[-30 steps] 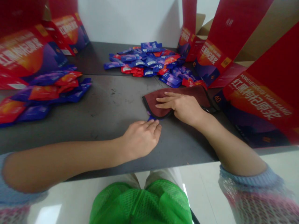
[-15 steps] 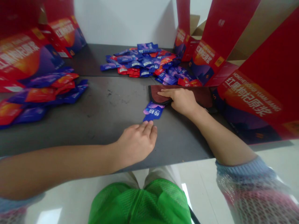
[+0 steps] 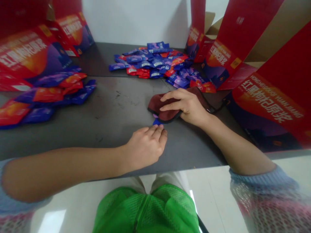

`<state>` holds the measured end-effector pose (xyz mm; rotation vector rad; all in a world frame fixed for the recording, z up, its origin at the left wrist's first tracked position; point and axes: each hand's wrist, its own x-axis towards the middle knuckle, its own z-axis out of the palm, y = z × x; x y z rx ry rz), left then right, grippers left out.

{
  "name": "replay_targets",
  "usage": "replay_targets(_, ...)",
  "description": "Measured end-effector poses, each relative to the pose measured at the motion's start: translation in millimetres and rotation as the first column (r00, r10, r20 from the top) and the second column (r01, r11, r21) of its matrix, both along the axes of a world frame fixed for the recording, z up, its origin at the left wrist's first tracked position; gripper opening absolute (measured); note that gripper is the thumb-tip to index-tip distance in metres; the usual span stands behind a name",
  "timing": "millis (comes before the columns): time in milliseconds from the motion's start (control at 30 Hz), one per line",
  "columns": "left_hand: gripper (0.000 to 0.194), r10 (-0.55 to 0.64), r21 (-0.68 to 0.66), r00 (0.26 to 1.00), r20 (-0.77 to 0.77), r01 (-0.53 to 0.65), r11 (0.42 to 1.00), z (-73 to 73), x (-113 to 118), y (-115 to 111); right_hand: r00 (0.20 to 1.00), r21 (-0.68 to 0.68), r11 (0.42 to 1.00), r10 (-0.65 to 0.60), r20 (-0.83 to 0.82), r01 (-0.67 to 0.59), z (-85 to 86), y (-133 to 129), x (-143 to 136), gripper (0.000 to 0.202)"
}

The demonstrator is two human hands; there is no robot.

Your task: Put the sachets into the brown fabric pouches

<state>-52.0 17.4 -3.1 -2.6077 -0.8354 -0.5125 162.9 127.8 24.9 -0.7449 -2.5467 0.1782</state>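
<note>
My left hand (image 3: 147,145) lies low over the grey table, fingers together and pressed on the near end of a blue sachet (image 3: 156,122). Most of that sachet is hidden under a flat brown fabric pouch (image 3: 155,104) with black edging. My right hand (image 3: 187,105) grips the pouch, its fingers curved over the top. The pouch's front part bulges up, and its left corner covers the sachet. A dark cord trails from the pouch's right end. Behind it lies a loose heap of blue and red sachets (image 3: 153,61).
Another pile of sachets (image 3: 55,95) sits at the left, before red printed boxes (image 3: 31,55). More red boxes with raised lids line the right side, the nearest box (image 3: 269,100) close to my right forearm. The table's front edge runs just before my legs.
My right hand has drawn the pouch nearer and slightly left, over the sachet that lay mostly uncovered. Its fingers have curled from flat to gripping. My left hand has stayed on the sachet's end.
</note>
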Motion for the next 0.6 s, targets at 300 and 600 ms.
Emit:
replay_targets(300,0.035,0.013,-0.039,0.997,0.073,-0.010,0.999,-2.3,0.3,-0.3,0.943,-0.026,0.999,-0.011,0.334,0.020,17.6,-11.2,-2.8,0.045)
replay_targets(600,0.035,0.048,-0.092,0.990,0.132,-0.036,0.995,-1.5,-0.5,-0.6,0.917,-0.023,0.953,-0.283,0.282,0.302,10.5,13.0,32.3,0.063)
